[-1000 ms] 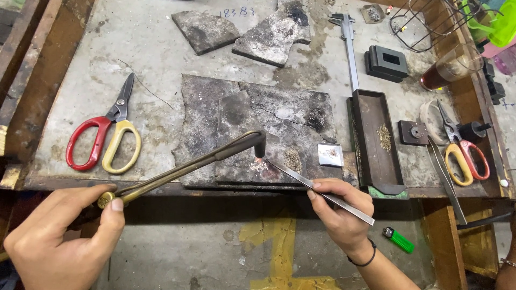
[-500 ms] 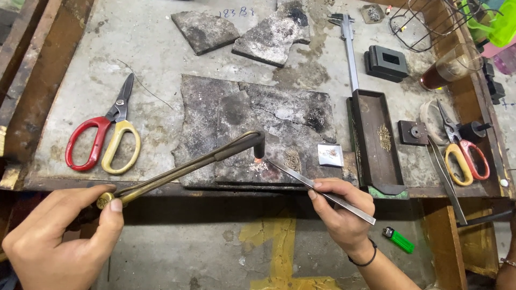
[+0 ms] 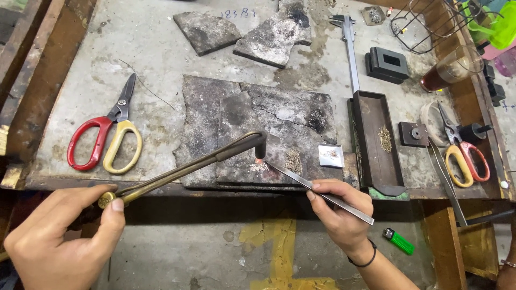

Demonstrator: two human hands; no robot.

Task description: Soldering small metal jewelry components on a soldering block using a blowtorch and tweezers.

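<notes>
My left hand (image 3: 62, 233) grips the brass end of a long torch (image 3: 188, 166), whose bent dark nozzle points down at the cracked grey soldering slab (image 3: 258, 118). Under the nozzle a tiny piece glows orange (image 3: 259, 162). My right hand (image 3: 341, 209) holds long steel tweezers (image 3: 301, 180), their tips resting at that glowing piece. A small tangle of fine wire (image 3: 293, 159) lies just right of the tips, and a small shiny square plate (image 3: 330, 156) sits beyond it.
Red-and-yellow scissors (image 3: 107, 142) lie at the left. A dark narrow tray (image 3: 376, 137) stands right of the slab, with a caliper (image 3: 350, 45) behind it. More scissors (image 3: 465, 153), another pair of tweezers (image 3: 446, 182) and a glass of dark drink (image 3: 449, 70) are at the right. A green lighter (image 3: 399, 241) lies on the floor.
The hands, torch and tweezers have hardly moved. The orange glow under the nozzle remains.
</notes>
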